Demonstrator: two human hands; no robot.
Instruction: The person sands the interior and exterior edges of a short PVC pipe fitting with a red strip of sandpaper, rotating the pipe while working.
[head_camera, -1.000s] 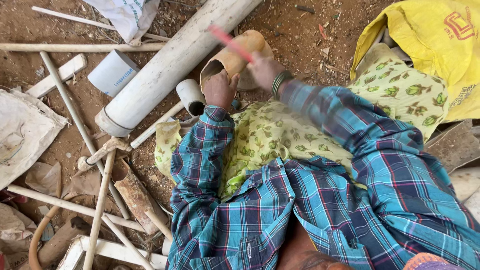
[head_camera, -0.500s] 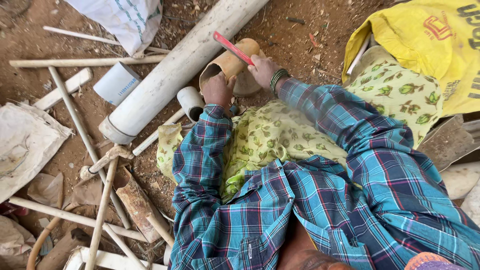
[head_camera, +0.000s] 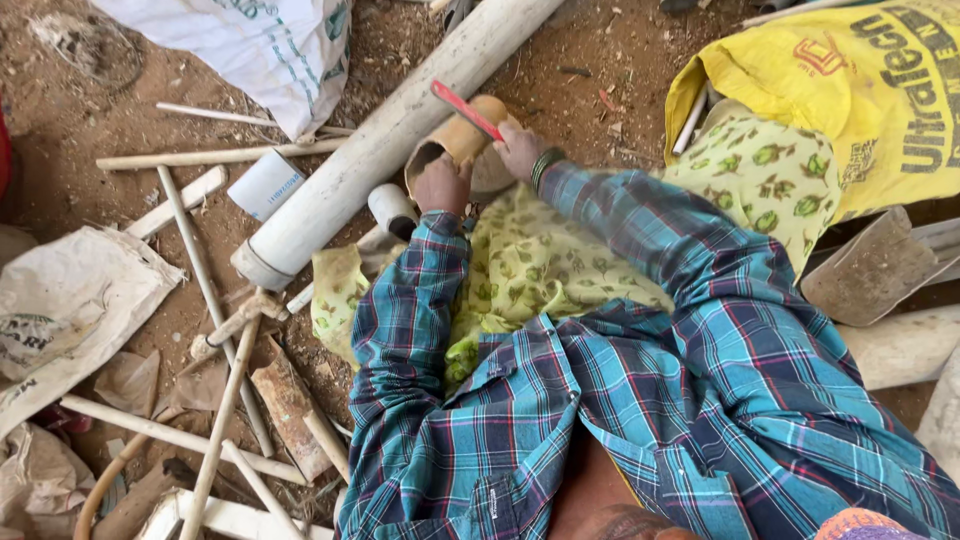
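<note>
While the left hand (head_camera: 441, 186) grips a short tan pipe piece (head_camera: 455, 143) on the dirt floor (head_camera: 600, 60), the right hand (head_camera: 520, 150) holds a thin red blade (head_camera: 466, 110) across it.

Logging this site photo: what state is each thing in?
Tan pipe piece: on the ground, held by left hand.
Red blade: in right hand, laid across the piece.
Long white pipe: lying flat.
Yellow sack: crumpled.

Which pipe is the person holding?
The short tan pipe, gripped by the left hand. The other pipes are white and lie untouched on the dirt.
</note>
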